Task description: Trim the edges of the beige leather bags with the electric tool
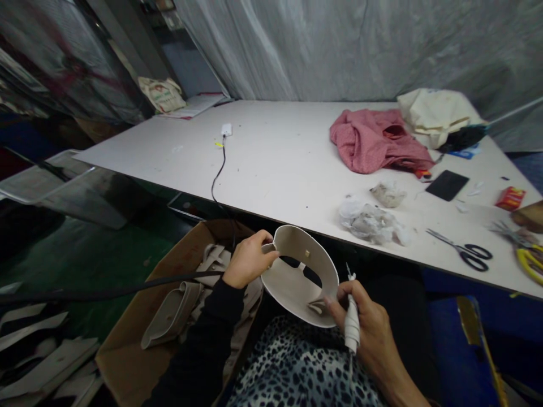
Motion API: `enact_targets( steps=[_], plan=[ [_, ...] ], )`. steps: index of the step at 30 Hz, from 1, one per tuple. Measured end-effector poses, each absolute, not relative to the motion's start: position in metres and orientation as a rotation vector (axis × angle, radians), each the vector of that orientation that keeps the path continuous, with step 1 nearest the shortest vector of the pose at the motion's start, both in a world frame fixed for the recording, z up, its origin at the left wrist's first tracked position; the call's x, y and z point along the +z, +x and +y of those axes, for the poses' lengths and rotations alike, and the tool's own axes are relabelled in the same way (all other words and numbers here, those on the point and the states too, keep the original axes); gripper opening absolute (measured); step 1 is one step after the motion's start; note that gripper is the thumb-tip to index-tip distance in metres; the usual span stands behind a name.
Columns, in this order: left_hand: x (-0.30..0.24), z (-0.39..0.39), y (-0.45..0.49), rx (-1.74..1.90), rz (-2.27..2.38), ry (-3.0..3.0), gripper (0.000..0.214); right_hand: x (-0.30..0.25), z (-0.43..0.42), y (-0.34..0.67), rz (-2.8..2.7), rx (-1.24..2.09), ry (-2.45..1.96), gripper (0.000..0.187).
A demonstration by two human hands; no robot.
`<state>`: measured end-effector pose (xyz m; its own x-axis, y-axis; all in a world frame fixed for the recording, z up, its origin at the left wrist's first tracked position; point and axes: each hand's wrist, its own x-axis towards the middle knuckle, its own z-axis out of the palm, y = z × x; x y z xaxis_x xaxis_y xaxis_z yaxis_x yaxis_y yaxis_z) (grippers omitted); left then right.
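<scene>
A beige curved, shell-like piece with cutouts (288,297) is held above my lap, its hollow inner side facing up. My left hand (250,260) pinches its upper left edge between thumb and fingers. At its lower right edge is my right hand (373,322), closed around a slim tool wrapped in white (352,325). A thin pointed tip sticks up from this tool; its exact kind is unclear. My right thumb appears to touch the piece's rim as well. To the left, a cardboard box (136,322) contains several similar beige pieces (172,314).
On the white table (271,164) lie black-handled scissors (464,251), crumpled clear plastic (369,220), pink cloth (373,138), a red box (510,198) and yellow-handled cutters (528,257). A black cord (218,175) hangs over the front edge. More pieces (51,362) lie at lower left.
</scene>
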<state>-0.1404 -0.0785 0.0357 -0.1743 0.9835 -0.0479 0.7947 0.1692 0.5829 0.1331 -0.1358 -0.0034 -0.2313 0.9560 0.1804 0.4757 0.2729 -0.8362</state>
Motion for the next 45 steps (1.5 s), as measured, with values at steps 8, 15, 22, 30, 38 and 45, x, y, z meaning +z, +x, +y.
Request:
enact_targets(
  steps=[8,15,22,30,38,45],
  plan=[
    [0.027,-0.097,-0.150,0.974,1.547,1.214,0.042,-0.013,-0.132,0.142,-1.676,0.848,-1.392,0.026],
    [0.006,-0.119,-0.146,1.154,1.506,1.067,0.040,-0.010,-0.133,0.139,-1.587,0.865,-1.409,0.027],
    [0.003,-0.107,-0.146,1.199,1.688,1.335,0.034,-0.009,-0.136,0.138,-1.618,1.037,-1.353,0.031],
    [0.074,-0.050,-0.161,1.126,1.488,1.461,0.026,0.011,-0.123,0.169,-1.253,0.901,-1.421,0.038],
    [0.091,-0.038,-0.071,0.737,1.170,1.660,0.028,0.051,-0.094,0.176,-1.609,0.579,-1.196,0.042],
    [0.071,-0.032,-0.028,0.637,1.130,1.842,0.033,0.055,-0.078,0.176,-1.656,0.905,-1.228,0.030]
  ],
)
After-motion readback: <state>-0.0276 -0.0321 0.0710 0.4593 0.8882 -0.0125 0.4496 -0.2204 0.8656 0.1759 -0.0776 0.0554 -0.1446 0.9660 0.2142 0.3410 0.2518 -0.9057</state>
